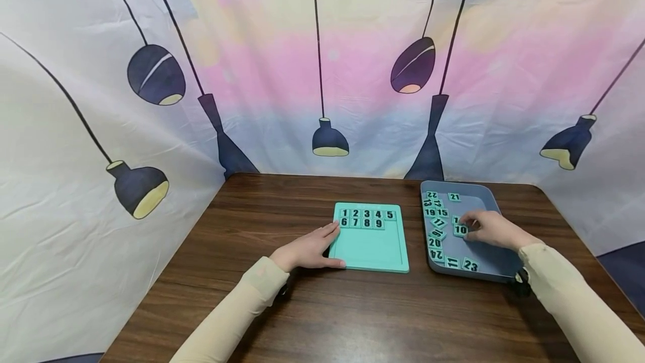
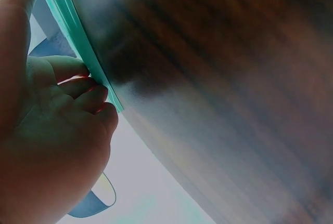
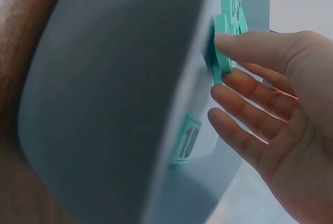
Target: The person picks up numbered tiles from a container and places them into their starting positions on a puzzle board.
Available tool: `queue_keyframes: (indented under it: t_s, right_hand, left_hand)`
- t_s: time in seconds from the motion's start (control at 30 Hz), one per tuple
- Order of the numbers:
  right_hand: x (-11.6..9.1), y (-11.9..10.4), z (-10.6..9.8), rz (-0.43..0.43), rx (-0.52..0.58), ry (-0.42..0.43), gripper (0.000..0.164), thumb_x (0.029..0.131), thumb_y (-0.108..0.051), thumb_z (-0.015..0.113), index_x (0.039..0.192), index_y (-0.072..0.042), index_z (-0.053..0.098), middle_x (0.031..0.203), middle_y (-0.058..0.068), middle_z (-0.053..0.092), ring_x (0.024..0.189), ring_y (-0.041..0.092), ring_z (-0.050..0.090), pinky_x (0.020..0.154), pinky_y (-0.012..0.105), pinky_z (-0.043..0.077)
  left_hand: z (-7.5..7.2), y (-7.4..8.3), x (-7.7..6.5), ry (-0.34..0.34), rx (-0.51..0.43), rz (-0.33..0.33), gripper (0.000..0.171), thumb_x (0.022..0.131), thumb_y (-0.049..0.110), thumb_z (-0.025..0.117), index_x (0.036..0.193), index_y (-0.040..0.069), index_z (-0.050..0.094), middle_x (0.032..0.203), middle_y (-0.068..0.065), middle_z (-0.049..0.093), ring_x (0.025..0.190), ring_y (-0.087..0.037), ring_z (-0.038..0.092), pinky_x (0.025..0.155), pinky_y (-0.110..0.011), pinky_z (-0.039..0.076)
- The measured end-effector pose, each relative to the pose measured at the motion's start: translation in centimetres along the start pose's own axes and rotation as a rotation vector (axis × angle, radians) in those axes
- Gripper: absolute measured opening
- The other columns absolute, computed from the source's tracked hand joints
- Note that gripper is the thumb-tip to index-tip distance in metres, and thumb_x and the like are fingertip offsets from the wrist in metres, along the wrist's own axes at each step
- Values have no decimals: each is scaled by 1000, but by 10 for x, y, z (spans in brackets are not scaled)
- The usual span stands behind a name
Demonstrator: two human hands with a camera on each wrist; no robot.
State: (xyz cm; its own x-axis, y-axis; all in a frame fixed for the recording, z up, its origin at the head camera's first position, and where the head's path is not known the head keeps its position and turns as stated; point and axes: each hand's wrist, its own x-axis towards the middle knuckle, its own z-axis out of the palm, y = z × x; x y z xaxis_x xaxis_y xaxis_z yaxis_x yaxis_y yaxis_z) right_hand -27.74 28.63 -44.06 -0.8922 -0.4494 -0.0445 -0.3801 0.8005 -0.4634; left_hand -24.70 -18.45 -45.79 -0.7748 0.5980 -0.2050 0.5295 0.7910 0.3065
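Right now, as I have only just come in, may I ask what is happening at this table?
A person's right hand pinches the tile marked 10 over the grey tray, where other numbered tiles lie at various angles. The left hand touches the left side of the turquoise board. On that board, tiles 1 to 9 sit in order in two rows, five above and four below, with no tile after the 9.

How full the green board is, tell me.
The green board is partly filled: tiles 1 to 9 form two top rows, with bare surface below.
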Motion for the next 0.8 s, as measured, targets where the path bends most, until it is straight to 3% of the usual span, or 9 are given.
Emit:
queue_keyframes:
  t_s: [0.2, 0.33, 0.8]
  right_hand:
    - [0, -6, -8, -14, -1, 17, 38, 92, -11, 72, 121, 12, 65, 105, 16, 68, 93, 29, 65, 71, 40, 55]
    - [4, -8, -15, -20, -3, 43, 39, 95, -13, 69, 124, 12, 65, 109, 19, 67, 95, 31, 65, 74, 44, 55]
    - [35, -32, -30, -81, 14, 113, 38, 99, -16, 66, 129, 8, 64, 122, 26, 60, 103, 37, 64, 81, 51, 54]
  left_hand:
    - [-1, 0, 0, 4, 0, 1, 100, 93, 68, 57, 162, 8, 15, 169, -7, 9, 154, -24, 13, 120, -42, 23]
    - [0, 0, 0, 4, -2, 3, 101, 93, 68, 57, 162, 7, 15, 169, -8, 8, 154, -22, 13, 120, -42, 25]
    - [0, 3, -1, 6, -22, -12, 100, 93, 67, 59, 162, 8, 16, 169, -8, 9, 154, -22, 14, 119, -43, 26]
